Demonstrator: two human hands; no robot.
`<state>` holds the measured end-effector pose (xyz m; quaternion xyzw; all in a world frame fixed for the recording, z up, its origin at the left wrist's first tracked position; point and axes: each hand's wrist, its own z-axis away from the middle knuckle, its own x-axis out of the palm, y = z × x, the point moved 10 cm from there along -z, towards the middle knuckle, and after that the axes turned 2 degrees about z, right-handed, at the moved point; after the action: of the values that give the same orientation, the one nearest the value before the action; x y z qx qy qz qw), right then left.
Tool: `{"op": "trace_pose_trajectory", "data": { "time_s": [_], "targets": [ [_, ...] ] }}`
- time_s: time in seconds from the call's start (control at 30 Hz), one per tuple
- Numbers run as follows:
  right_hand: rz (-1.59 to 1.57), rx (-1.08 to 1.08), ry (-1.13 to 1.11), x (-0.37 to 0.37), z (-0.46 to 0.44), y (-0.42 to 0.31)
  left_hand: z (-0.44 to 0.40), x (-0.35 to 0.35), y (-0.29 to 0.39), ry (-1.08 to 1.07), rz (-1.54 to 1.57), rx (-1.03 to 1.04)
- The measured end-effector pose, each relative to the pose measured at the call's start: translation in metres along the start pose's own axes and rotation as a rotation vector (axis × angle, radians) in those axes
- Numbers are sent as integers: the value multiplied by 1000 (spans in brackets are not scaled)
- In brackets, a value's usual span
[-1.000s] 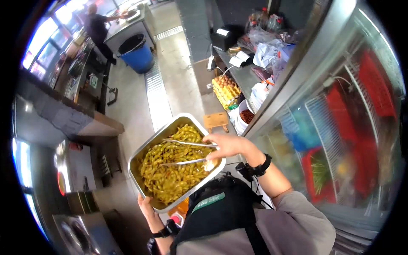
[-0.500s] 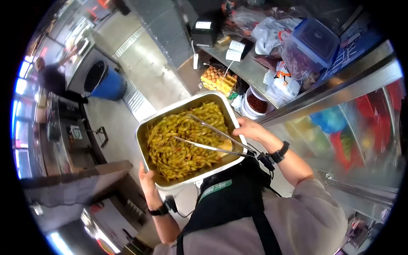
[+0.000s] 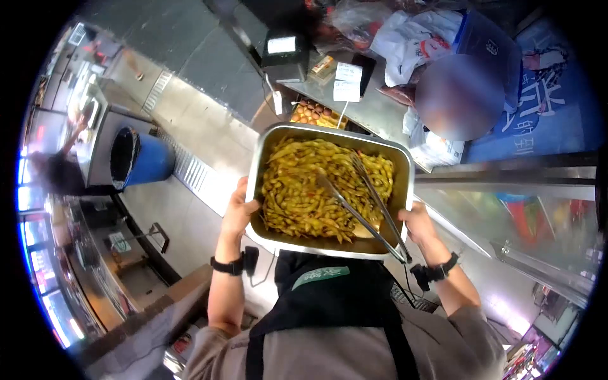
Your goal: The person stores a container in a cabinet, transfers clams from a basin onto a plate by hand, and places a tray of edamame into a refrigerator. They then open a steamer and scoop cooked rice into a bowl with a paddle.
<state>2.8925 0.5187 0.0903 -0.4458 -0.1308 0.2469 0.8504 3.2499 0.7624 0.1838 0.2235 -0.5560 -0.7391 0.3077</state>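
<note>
Metal tray (image 3: pixel 304 246) of green pods (image 3: pixel 304 190), left hand (image 3: pixel 237 214) and right hand (image 3: pixel 419 223) clamped on opposite sides, tongs (image 3: pixel 361 219) lying across pods.

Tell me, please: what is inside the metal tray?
Inside the metal tray lies a heap of green-yellow pods, with metal tongs resting on them, their handle end over the lower-right corner. What is under the pods cannot be seen.

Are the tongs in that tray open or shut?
Open: the tongs lie with tips apart on the green pods in the tray.
</note>
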Motion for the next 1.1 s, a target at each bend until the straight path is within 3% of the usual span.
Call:
{"op": "trace_pose_trajectory", "data": {
  "time_s": [0.07, 0.13, 0.23, 0.3, 0.37, 0.47, 0.57, 0.6, 0.63, 0.77, 0.87, 1.0, 1.03, 1.1],
  "targets": [
    [41, 1, 100, -1, 27, 28, -17, -3, 0, -212, -291, 109],
    [-106, 163, 263, -1, 68, 75, -27, -6, -12, -357, -398, 68],
    [-233, 186, 479, 10, 130, 93, -67, 12, -24, -546, -470, 66],
    [-322, 187, 575, 22, 167, 102, -85, 38, -28, -827, -767, 179],
    [-325, 191, 707, 26, 206, 129, -131, 30, 5, -689, -688, 440],
    [-357, 215, 849, 34, 264, 170, -230, -19, 79, -93, -604, 703],
    [-386, 344, 1013, 61, 320, 195, -291, -28, 127, 134, -770, 678],
    [-397, 454, 1063, 77, 341, 196, -314, -26, 128, 157, -837, 683],
    [-550, 348, 1088, 57, 358, 273, -331, -25, 125, 156, -848, 605],
    [-782, 284, 1149, 102, 399, 285, -374, -24, 112, 140, -857, 415],
    [-913, 247, 1240, 120, 432, 322, -376, -21, 120, 181, -831, 563],
    [-1085, 277, 1260, 154, 468, 368, -402, -11, 101, 65, -831, 557],
    [-1125, 278, 1246, 163, 477, 383, -392, -10, 105, 40, -730, 497],
    [-1175, 265, 1284, 179, 489, 398, -359, 6, 127, -10, -612, 598]
  ]
}}
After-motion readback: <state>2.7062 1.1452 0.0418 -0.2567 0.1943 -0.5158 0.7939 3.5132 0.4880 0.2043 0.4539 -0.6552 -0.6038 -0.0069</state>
